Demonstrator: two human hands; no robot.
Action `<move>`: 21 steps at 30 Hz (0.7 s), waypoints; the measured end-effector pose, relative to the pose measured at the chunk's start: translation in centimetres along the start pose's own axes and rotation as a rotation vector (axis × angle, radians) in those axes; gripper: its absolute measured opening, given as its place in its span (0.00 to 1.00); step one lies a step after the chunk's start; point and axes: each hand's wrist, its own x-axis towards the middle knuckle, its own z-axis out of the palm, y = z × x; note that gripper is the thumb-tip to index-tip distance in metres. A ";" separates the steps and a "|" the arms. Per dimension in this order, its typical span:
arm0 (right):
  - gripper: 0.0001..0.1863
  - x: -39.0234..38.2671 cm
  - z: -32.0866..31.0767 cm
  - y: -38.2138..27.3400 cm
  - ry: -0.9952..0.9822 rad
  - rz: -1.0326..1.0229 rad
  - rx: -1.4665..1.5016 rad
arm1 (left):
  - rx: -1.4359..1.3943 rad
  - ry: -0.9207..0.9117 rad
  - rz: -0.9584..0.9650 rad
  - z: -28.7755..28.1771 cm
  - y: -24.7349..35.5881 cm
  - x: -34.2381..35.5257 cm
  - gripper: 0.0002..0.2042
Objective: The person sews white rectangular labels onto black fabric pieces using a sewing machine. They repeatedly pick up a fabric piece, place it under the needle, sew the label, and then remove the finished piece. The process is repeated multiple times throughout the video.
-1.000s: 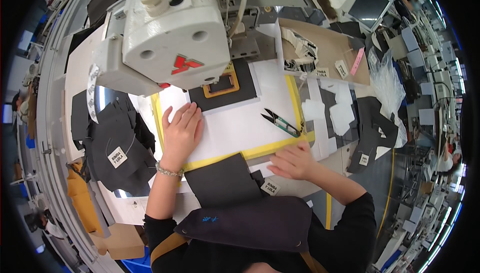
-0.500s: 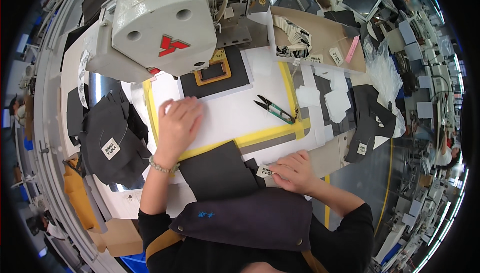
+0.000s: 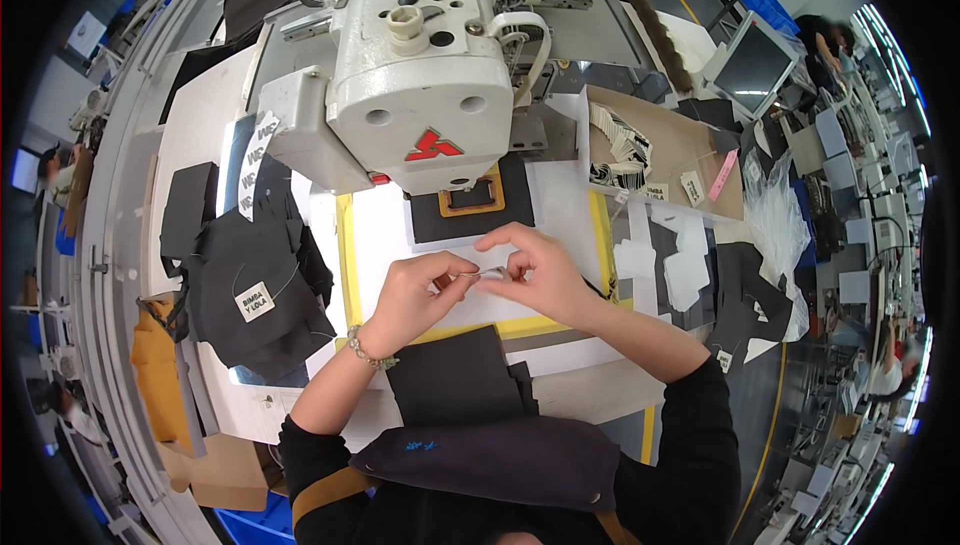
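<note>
In front of the sewing machine my two hands meet over the white work sheet (image 3: pixel 400 300). Thumb and forefinger of my left hand (image 3: pixel 425 293) pinch one end of a small whitish label (image 3: pixel 492 273). The other end sits between the thumb and fingers of my right hand (image 3: pixel 540 277). The label looks bent, and its printed side cannot be made out. Beyond my hands, a dark fabric piece (image 3: pixel 428 223) lies under the machine's yellow clamp frame (image 3: pixel 447 207). Nearer to me rests another dark fabric piece (image 3: pixel 455 380). The thread snips are mostly hidden behind my right hand.
The white sewing machine head (image 3: pixel 415 95) overhangs the far side. At left lies a pile of dark pieces (image 3: pixel 240 265) with a label on top. A cardboard box (image 3: pixel 690 145) of labels stands at right, near white scraps (image 3: pixel 685 280) and clear plastic (image 3: pixel 780 215).
My right hand has brought the label from the near edge up to the middle. My left hand has moved right and slightly nearer to meet it. The view has shifted.
</note>
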 end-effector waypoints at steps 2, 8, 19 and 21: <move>0.08 1.6 -0.4 1.9 -0.003 -0.040 -0.087 | 0.045 0.008 -0.006 -0.1 -1.2 0.7 0.04; 0.08 5.7 -1.6 4.4 0.091 -0.515 -0.482 | 0.516 0.177 0.310 -0.9 -4.4 3.5 0.12; 0.12 7.9 -2.4 6.6 0.098 -0.625 -0.928 | 0.924 0.113 0.499 -0.1 -5.5 3.1 0.15; 0.12 8.1 -2.4 6.7 0.101 -0.670 -0.965 | 0.937 0.108 0.504 -0.1 -5.6 3.1 0.16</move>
